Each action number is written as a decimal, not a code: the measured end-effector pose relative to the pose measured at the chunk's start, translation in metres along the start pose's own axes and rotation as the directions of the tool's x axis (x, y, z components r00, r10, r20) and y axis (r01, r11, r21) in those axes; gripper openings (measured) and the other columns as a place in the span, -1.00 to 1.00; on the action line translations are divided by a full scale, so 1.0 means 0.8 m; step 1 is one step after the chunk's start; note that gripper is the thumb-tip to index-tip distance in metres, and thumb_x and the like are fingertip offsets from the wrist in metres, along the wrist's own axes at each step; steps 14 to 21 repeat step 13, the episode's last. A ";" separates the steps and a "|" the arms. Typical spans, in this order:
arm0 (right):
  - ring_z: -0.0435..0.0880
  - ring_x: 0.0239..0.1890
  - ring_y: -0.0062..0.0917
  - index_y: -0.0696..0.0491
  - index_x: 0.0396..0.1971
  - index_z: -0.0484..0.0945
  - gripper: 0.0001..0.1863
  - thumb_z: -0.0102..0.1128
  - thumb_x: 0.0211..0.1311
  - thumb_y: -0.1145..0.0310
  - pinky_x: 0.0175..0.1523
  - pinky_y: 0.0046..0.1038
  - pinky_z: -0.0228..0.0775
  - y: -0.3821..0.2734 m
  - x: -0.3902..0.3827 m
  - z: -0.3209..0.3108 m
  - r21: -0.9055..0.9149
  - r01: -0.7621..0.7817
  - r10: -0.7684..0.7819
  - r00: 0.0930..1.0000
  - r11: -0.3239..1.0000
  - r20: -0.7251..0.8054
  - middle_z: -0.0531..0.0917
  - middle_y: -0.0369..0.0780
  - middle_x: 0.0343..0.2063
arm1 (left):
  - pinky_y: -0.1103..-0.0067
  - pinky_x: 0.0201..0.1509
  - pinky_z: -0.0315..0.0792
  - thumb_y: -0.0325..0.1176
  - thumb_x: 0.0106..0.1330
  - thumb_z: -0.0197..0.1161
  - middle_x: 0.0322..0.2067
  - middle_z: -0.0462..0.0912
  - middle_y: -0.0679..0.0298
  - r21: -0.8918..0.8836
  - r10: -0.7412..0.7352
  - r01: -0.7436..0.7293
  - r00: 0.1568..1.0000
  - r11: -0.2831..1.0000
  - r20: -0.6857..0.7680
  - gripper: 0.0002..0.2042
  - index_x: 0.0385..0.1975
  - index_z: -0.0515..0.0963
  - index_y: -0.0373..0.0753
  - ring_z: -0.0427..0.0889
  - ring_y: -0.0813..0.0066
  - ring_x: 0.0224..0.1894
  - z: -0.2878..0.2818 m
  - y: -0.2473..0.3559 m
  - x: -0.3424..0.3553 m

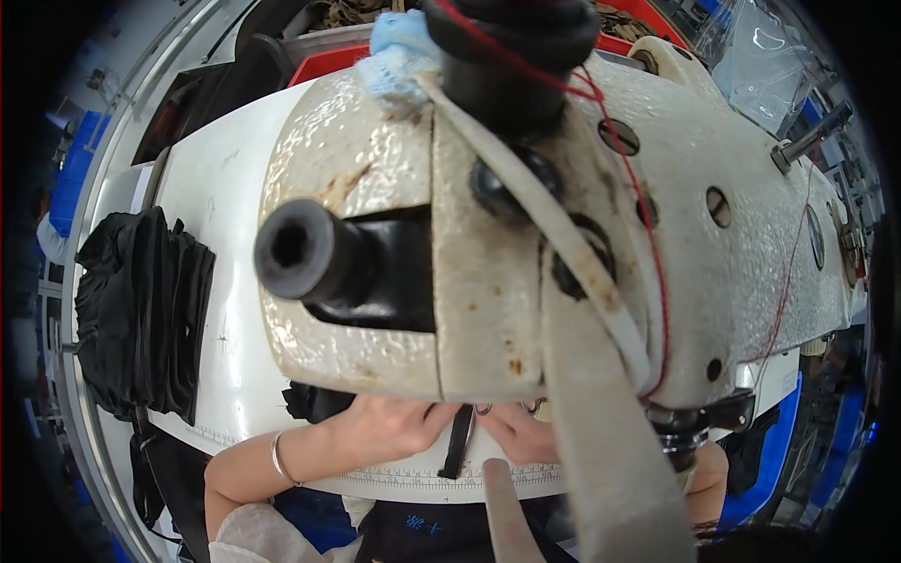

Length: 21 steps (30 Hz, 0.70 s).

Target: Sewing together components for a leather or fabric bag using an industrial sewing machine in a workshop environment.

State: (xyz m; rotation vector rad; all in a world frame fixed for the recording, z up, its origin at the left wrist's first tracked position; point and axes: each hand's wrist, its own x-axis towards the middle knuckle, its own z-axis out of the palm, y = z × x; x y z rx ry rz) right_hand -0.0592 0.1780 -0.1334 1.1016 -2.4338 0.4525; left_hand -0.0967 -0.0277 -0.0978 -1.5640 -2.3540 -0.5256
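Note:
My left hand (399,427), with a bangle at the wrist, rests on the machine bed with its fingers curled closed. Their tips go out of sight beneath the sewing machine head (488,319). Close on its right, my right hand (524,433) is also bent inward, partly covered by the machine and a pale strap-like part. Between the two hands a narrow black strip (457,443) hangs toward the bed's front edge. Small shiny metal loops (483,409) show at the right fingers. Bunched black fabric (317,402) lies beside my left hand. What either hand grips is hidden.
A stack of folded black fabric pieces (141,314) stands on the white table (235,188) at the left. Red thread (631,159) runs across the machine. Red bins (328,64) sit at the back, a blue bin (774,460) at the right. A ruler scale (404,474) edges the front.

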 end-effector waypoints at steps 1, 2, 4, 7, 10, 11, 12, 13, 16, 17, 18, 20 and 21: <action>0.51 -0.26 -0.29 0.06 -0.54 0.57 -0.85 0.14 -0.14 0.33 -0.30 -0.28 0.39 0.000 -0.003 0.006 -0.020 0.003 -0.004 1.000 1.000 -0.013 0.54 -0.15 -0.42 | 0.42 -0.13 0.49 -0.49 -0.11 0.21 -0.26 0.57 0.15 0.000 -0.004 0.004 1.000 1.000 0.001 -0.73 -0.32 0.60 -0.32 0.58 0.26 -0.21 0.002 -0.005 -0.001; 0.51 -0.27 -0.26 0.06 -0.57 0.57 -0.85 0.15 -0.17 0.31 -0.31 -0.24 0.38 0.000 -0.005 0.010 -0.041 0.006 -0.007 1.000 0.999 -0.025 0.54 -0.13 -0.44 | 0.42 -0.13 0.49 -0.50 -0.10 0.21 -0.27 0.59 0.13 0.002 0.008 -0.008 1.000 1.000 0.030 -0.74 -0.32 0.60 -0.32 0.60 0.25 -0.22 0.006 -0.015 -0.002; 0.49 -0.29 -0.19 0.05 -0.65 0.57 -0.84 0.16 -0.22 0.28 -0.33 -0.17 0.37 0.001 -0.004 0.011 -0.090 0.011 -0.015 0.999 0.996 -0.051 0.52 -0.08 -0.48 | 0.40 -0.18 0.50 -0.52 -0.13 0.20 -0.35 0.60 0.10 -0.021 0.017 -0.017 1.000 1.000 0.022 -0.74 -0.36 0.60 -0.33 0.61 0.21 -0.28 0.010 -0.028 0.004; 0.48 -0.22 -0.24 0.04 -0.52 0.62 -0.76 0.19 -0.26 0.25 -0.29 -0.19 0.37 0.017 0.005 0.000 -0.357 0.137 -0.105 0.989 0.924 0.106 0.55 -0.05 -0.40 | 0.38 -0.22 0.48 -0.53 -0.18 0.22 -0.41 0.58 0.13 -0.168 -0.134 0.164 0.975 0.972 0.175 -0.75 -0.39 0.60 -0.33 0.60 0.18 -0.32 -0.009 -0.030 0.016; 0.56 -0.18 -0.34 0.06 -0.37 0.63 -0.70 0.15 -0.20 0.30 -0.08 -0.22 0.40 0.009 0.002 -0.013 -0.287 0.136 -0.093 0.983 0.948 0.159 0.60 -0.13 -0.28 | 0.37 -0.24 0.46 -0.52 -0.19 0.23 -0.43 0.56 0.16 -0.125 -0.199 0.206 0.978 0.971 0.067 -0.80 -0.47 0.56 -0.32 0.58 0.20 -0.33 -0.010 -0.022 0.020; 0.59 -0.16 -0.40 0.08 -0.30 0.63 -0.66 0.13 -0.17 0.32 0.02 -0.23 0.42 0.007 0.003 -0.021 -0.257 0.129 -0.079 0.978 0.958 0.194 0.63 -0.17 -0.22 | 0.38 -0.23 0.45 -0.52 -0.18 0.22 -0.43 0.57 0.16 -0.121 -0.195 0.197 0.980 0.973 0.028 -0.82 -0.49 0.55 -0.31 0.58 0.22 -0.33 -0.016 -0.017 0.030; 0.53 0.01 -0.37 0.05 -0.35 0.67 -0.63 0.14 -0.29 0.33 0.19 -0.15 0.29 0.001 0.010 -0.032 -0.154 0.052 -0.054 0.999 0.987 -0.008 0.62 -0.19 -0.17 | 0.40 -0.19 0.44 -0.51 -0.19 0.22 -0.42 0.56 0.14 -0.058 -0.268 0.287 0.939 0.956 0.217 -0.77 -0.43 0.54 -0.29 0.57 0.21 -0.29 -0.028 -0.004 0.037; 0.56 -0.04 -0.36 0.12 -0.11 0.53 -0.54 0.25 -0.14 0.37 -0.10 -0.37 0.48 -0.005 0.010 -0.043 -0.104 0.205 -0.183 0.965 0.973 0.188 0.57 -0.20 -0.13 | 0.43 -0.06 0.40 -0.50 -0.19 0.22 -0.33 0.56 0.15 0.081 -0.194 0.178 0.940 0.981 0.282 -0.57 -0.18 0.56 -0.22 0.52 0.09 -0.14 -0.045 0.007 0.036; 0.56 -0.04 -0.36 0.12 -0.11 0.53 -0.54 0.25 -0.14 0.37 -0.10 -0.37 0.48 -0.005 0.010 -0.043 -0.104 0.205 -0.183 0.965 0.973 0.188 0.57 -0.20 -0.13 | 0.43 -0.06 0.40 -0.50 -0.19 0.22 -0.33 0.56 0.15 0.081 -0.194 0.178 0.940 0.981 0.282 -0.57 -0.18 0.56 -0.22 0.52 0.09 -0.14 -0.045 0.007 0.036; 0.56 -0.04 -0.36 0.12 -0.11 0.53 -0.54 0.25 -0.14 0.37 -0.10 -0.37 0.48 -0.005 0.010 -0.043 -0.104 0.205 -0.183 0.965 0.973 0.188 0.57 -0.20 -0.13 | 0.43 -0.06 0.40 -0.50 -0.19 0.22 -0.33 0.56 0.15 0.081 -0.194 0.178 0.940 0.981 0.282 -0.57 -0.18 0.56 -0.22 0.52 0.09 -0.14 -0.045 0.007 0.036; 0.56 -0.04 -0.36 0.12 -0.11 0.53 -0.54 0.25 -0.14 0.37 -0.10 -0.37 0.48 -0.005 0.010 -0.043 -0.104 0.205 -0.183 0.965 0.973 0.188 0.57 -0.20 -0.13 | 0.43 -0.06 0.40 -0.50 -0.19 0.22 -0.33 0.56 0.15 0.081 -0.194 0.178 0.940 0.981 0.282 -0.57 -0.18 0.56 -0.22 0.52 0.09 -0.14 -0.045 0.007 0.036; 0.56 -0.04 -0.36 0.12 -0.11 0.53 -0.54 0.25 -0.14 0.37 -0.10 -0.37 0.48 -0.005 0.010 -0.043 -0.104 0.205 -0.183 0.965 0.973 0.188 0.57 -0.20 -0.13 | 0.43 -0.06 0.40 -0.50 -0.19 0.22 -0.33 0.56 0.15 0.081 -0.194 0.178 0.940 0.981 0.282 -0.57 -0.18 0.56 -0.22 0.52 0.09 -0.14 -0.045 0.007 0.036; 0.56 -0.04 -0.36 0.12 -0.11 0.53 -0.54 0.25 -0.14 0.37 -0.10 -0.37 0.48 -0.005 0.010 -0.043 -0.104 0.205 -0.183 0.965 0.973 0.188 0.57 -0.20 -0.13 | 0.43 -0.06 0.40 -0.50 -0.19 0.22 -0.33 0.56 0.15 0.081 -0.194 0.178 0.940 0.981 0.282 -0.57 -0.18 0.56 -0.22 0.52 0.09 -0.14 -0.045 0.007 0.036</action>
